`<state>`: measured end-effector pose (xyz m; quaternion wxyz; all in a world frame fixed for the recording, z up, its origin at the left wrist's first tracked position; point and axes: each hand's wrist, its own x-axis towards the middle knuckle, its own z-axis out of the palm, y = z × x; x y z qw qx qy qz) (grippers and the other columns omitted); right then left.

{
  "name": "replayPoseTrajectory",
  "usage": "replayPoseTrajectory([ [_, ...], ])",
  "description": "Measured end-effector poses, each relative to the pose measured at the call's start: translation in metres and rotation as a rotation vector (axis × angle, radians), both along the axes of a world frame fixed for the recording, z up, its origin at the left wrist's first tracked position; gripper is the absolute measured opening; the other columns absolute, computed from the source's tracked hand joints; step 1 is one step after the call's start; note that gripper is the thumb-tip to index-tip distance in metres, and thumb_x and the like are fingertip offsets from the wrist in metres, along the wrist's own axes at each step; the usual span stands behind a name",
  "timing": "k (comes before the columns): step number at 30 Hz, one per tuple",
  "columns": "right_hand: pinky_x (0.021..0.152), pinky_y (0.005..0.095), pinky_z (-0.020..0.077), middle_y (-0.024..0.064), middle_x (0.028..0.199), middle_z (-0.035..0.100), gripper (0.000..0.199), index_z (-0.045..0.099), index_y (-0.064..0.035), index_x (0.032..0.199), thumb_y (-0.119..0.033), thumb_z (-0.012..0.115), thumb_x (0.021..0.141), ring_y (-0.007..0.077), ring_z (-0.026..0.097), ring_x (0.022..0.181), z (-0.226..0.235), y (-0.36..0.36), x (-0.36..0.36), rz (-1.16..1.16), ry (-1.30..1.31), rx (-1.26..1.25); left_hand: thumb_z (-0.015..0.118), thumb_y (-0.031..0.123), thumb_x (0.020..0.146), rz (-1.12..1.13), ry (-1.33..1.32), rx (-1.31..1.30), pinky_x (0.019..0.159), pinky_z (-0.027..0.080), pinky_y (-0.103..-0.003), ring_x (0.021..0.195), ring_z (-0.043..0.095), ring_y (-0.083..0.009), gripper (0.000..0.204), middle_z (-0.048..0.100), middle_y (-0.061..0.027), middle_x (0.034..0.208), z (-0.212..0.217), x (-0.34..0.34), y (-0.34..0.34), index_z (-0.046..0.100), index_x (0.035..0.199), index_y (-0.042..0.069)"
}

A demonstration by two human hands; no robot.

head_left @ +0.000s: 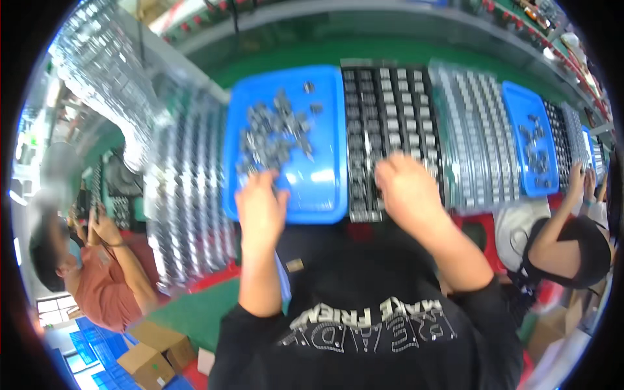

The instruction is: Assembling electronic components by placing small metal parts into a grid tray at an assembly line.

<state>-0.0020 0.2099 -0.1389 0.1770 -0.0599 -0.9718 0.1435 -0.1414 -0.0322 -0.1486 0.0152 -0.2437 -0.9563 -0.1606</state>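
Observation:
My left hand [261, 203] is over the near left part of a blue tray [318, 179], its fingertips at the edge of a pile of small grey metal-looking parts [273, 133]. Its thumb stands apart from the bent fingers. To the right lies a black compartment tray [356, 213] with rows of pockets; light-coloured pieces fill several columns, while the left columns look darker. Over the black tray's near half, my right hand [408, 192] has its fingertips pinched together. Whatever is between them is too small or hidden to name.
Stacked clear plastic trays [188, 195] stand left of the blue tray, and more filled trays [478, 136] stand right of the black one. Beyond them is a second blue tray [530, 185]. Co-workers sit on both sides. Cardboard boxes [146, 367] are at lower left.

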Motion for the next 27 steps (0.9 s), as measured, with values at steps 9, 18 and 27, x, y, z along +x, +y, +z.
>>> replayPoseTrajectory([
  [9,0.08,0.044,0.0502,0.0108,0.085,0.061,0.006,0.068,-0.0069,0.083,-0.009,0.07,0.079,0.0331,0.062,0.088,-0.032,0.006,0.056,-0.031,-0.018,-0.191,0.075,0.004,0.079,-0.067,-0.04,0.236,0.095,0.051,-0.044,0.109,0.065,-0.0392,0.041,0.068,-0.0219,0.114,-0.014,0.023,0.006,0.066,0.119,0.002],
  [18,0.086,0.0413,0.0528,0.0184,0.104,0.071,0.026,0.072,-0.0011,0.102,-0.011,0.077,0.079,0.0352,0.068,0.098,0.011,0.127,0.097,-0.716,0.027,-0.214,0.058,0.009,0.101,0.031,-0.349,0.845,0.07,0.049,-0.023,0.081,0.061,-0.01,0.018,0.07,-0.0097,0.11,-0.021,-0.019,-0.004,0.066,0.113,-0.001],
  [27,0.078,0.045,0.0531,0.0213,0.094,0.07,0.04,0.064,0.0023,0.1,-0.024,0.08,0.075,0.039,0.068,0.09,-0.031,0.219,0.116,-0.841,-0.001,-0.218,0.065,0.003,0.091,-0.196,-0.973,1.207,0.08,0.057,-0.032,0.09,0.069,-0.0166,0.038,0.063,-0.0122,0.126,-0.013,0.007,0.014,0.057,0.128,-0.002],
])
